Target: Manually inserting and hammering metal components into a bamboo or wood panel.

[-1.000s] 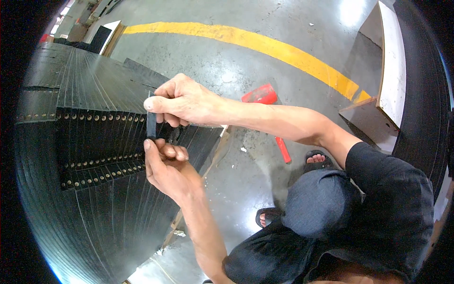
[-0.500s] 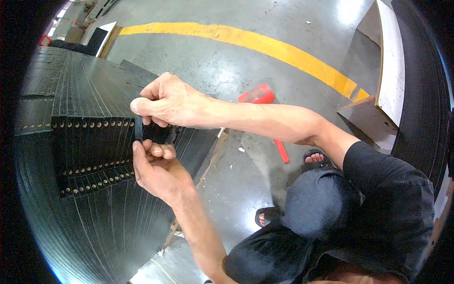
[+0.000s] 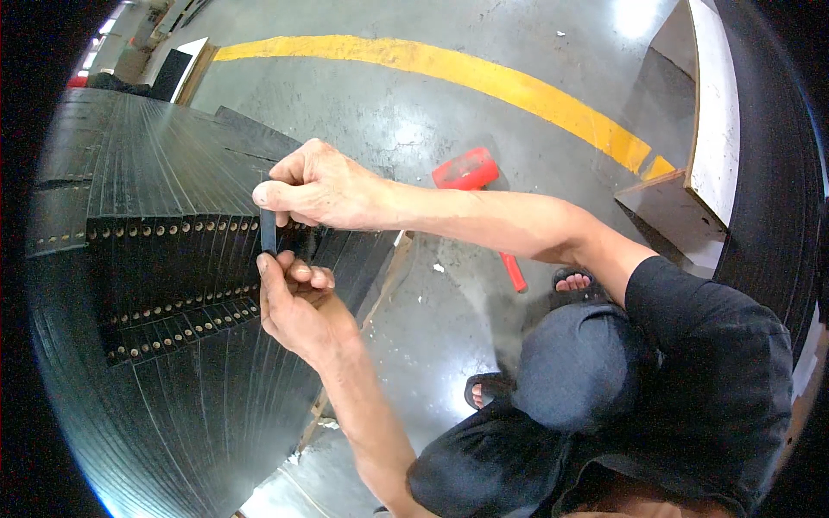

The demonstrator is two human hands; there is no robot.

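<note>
Between my two hands is a short, flat dark strip, held upright in the picture. My right hand pinches its far end between thumb and fingers. At its near end, the thumb and fingertips of my left hand close on it, the other fingers curled. Both hands are over the right part of a long row of black panels standing tightly side by side. The panels form a rectangular recess, its edges lined with several round brass-coloured holes or inserts. My hands hide the recess's right end.
A red mallet lies on the grey floor beyond my right forearm. A yellow line crosses the floor. White boards and a dark stack stand at the right. My sandalled feet are beside the panels.
Both hands have shifted slightly to the right with the strip between them. The strip's broad face now shows more. The panels and the mallet stay in place.
</note>
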